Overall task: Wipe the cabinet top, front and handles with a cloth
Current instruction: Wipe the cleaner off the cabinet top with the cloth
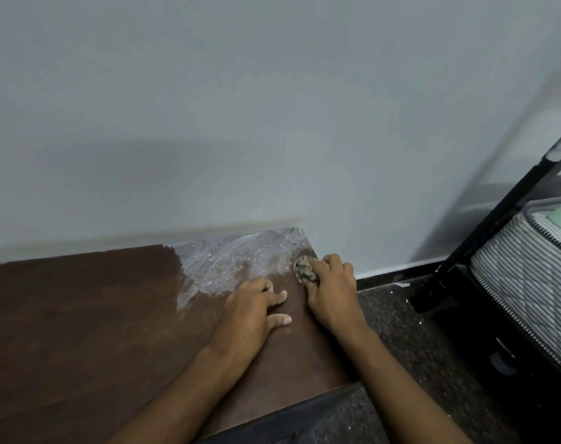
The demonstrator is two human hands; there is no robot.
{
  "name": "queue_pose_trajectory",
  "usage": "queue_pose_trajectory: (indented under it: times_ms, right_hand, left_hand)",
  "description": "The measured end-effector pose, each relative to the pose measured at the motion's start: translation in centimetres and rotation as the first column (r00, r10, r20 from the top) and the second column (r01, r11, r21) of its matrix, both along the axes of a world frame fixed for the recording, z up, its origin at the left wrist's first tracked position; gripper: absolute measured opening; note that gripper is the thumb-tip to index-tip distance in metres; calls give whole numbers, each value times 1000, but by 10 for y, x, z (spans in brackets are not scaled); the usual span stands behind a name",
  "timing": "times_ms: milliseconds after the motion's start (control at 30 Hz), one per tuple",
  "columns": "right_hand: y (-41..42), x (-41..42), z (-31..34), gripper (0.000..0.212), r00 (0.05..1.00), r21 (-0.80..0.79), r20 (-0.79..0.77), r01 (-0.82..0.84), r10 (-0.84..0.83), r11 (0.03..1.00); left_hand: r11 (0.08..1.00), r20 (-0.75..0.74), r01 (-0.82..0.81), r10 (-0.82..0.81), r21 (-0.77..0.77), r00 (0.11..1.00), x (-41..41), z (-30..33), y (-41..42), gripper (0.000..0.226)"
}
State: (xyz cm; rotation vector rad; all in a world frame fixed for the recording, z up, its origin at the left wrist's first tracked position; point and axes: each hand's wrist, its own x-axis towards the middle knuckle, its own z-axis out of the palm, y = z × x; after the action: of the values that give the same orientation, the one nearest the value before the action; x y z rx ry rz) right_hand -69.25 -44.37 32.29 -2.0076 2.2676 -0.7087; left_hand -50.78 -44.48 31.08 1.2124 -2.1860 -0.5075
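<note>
Brown wood of the cabinet top point(80, 331) fills the lower left, running back to a pale grey wall point(272, 107); a wet, whitish smear point(237, 257) with small droplets covers its far right corner. A person's right hand point(332, 283) sits at the top's right edge near that corner, fingers curled round a bunched, mottled grey-green cloth point(305, 267) and pressing it onto the wood just beside the smear. The left hand point(253, 310) lies flat on the top close by, palm down, fingers straight and spread, holding nothing; the two hands are near each other but apart. Most of the top to the left is dry and bare. Beyond the right edge, dark speckled floor point(401, 331) runs to a black skirting strip at the foot of the wall. At far right a black metal frame point(497, 219) slants up, with a striped mattress point(526, 261) and a green item lying on it, well apart from the cabinet
</note>
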Motion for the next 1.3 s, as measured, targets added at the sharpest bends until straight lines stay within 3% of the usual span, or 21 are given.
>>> queue_pose_trajectory:
  times_ms: [233, 600, 867, 1200, 1300]
  right_hand:
    - [71, -4, -5, 45, 992, -19, 0, -122, 122, 992]
    - [-92, 1, 5, 38, 995, 58, 97, -1, -5, 998]
    - [-131, 7, 8, 35, 998, 86, 64, 16, -22, 996]
    - [-58, -5, -2, 40, 998, 36, 62, -34, 32, 999]
    - [1, -12, -6, 39, 999, 5, 27, -33, 32, 999]
  left_hand:
    - [1000, -45, -4, 5, 27, 999, -1, -5, -6, 41]
    - [999, -48, -3, 6, 51, 999, -2, -6, -3, 40]
    - [992, -114, -27, 41, 124, 993, -3, -9, -8, 42]
    - [993, -44, -18, 23, 117, 999, -3, 4, -2, 30]
    - [987, -152, -19, 44, 160, 987, -2, 9, -3, 19]
